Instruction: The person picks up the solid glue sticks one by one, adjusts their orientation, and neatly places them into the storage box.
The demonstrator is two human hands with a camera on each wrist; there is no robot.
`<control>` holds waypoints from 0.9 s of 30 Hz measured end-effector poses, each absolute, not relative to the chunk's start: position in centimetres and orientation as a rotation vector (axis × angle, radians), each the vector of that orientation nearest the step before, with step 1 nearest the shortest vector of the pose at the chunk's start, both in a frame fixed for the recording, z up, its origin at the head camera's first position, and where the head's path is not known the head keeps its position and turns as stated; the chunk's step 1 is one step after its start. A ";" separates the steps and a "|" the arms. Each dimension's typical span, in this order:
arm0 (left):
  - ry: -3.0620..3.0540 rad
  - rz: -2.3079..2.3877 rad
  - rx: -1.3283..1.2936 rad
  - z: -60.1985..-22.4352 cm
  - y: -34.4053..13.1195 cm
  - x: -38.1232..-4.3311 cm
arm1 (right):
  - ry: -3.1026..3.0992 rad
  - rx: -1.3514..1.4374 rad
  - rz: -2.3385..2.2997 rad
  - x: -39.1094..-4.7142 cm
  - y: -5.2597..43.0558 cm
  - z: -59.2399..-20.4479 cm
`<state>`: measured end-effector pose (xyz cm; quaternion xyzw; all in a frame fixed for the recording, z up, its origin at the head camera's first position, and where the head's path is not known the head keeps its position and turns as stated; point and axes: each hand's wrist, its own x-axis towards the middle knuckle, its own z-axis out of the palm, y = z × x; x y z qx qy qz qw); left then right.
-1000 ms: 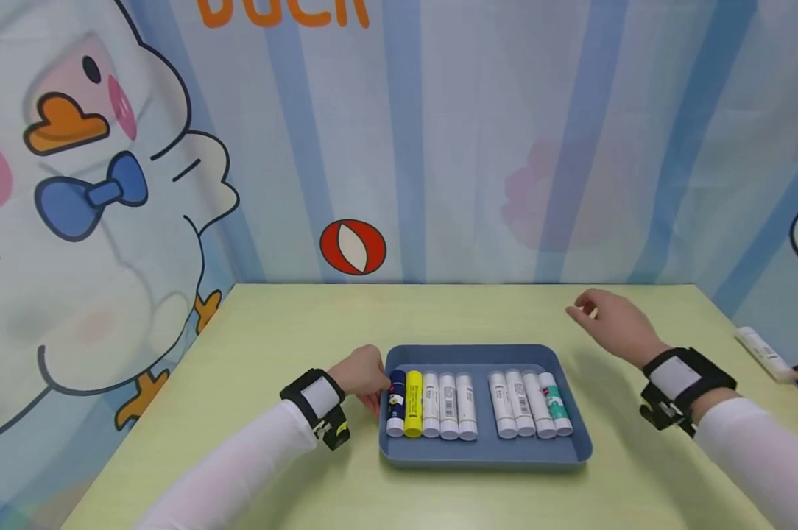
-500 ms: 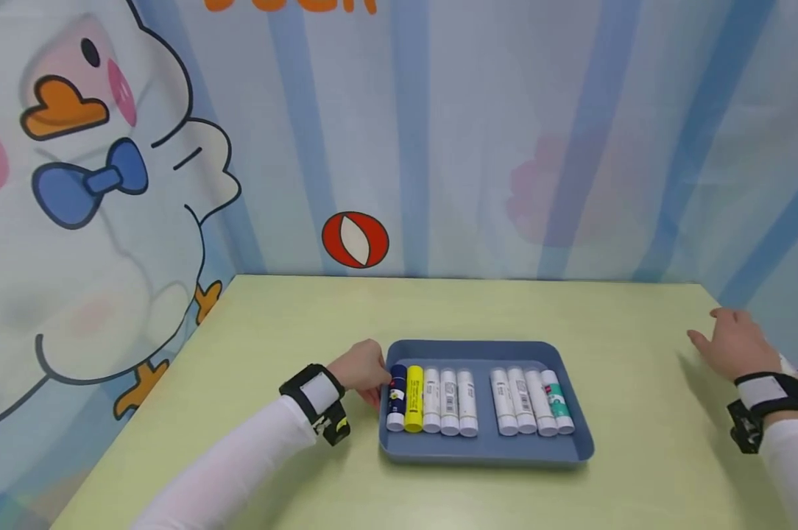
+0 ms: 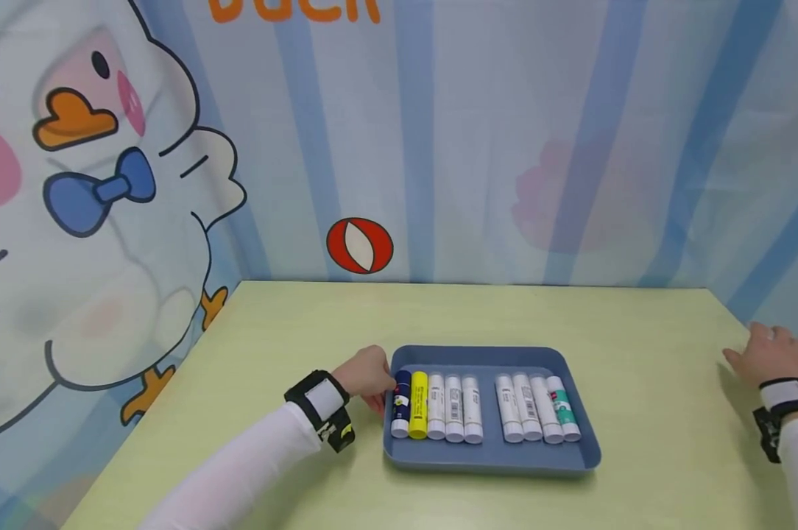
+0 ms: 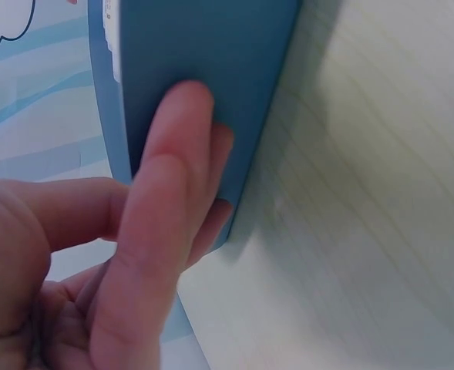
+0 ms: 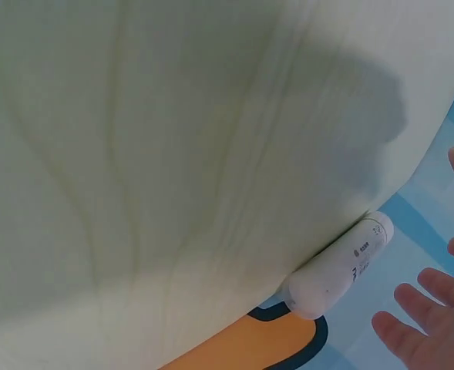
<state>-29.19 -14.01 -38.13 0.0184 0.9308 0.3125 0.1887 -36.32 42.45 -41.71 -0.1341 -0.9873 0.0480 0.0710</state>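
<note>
My left hand grips the left side of a blue-grey tray, thumb over the rim and fingers against the outer wall. Inside the tray lie two groups of glue sticks. The left group has a dark blue one, a yellow one and several white ones; the right group is white ones and a teal-labelled one. At the table's right side my right hand hovers with fingers spread. In the right wrist view a white glue stick lies near these fingers, apart from them.
The pale table ends at a duck-printed backdrop behind and at the sides. That single glue stick lies along the table's right edge; in the head view it is out of sight by the right hand.
My right hand has moved right, from beyond the tray's right side to the table's right edge, covering the loose glue stick. The left hand stays on the tray. The head view shifts slightly.
</note>
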 end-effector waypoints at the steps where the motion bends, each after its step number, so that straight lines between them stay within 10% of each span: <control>1: 2.617 0.883 0.061 -38.2 -14.0 -29.1 | -2.977 -0.420 0.146 -36.3 42.5 -41.7; 27: 2.603 0.926 0.081 -38.1 -13.9 -29.0 | -3.056 -0.676 0.295 -36.1 44.7 -43.0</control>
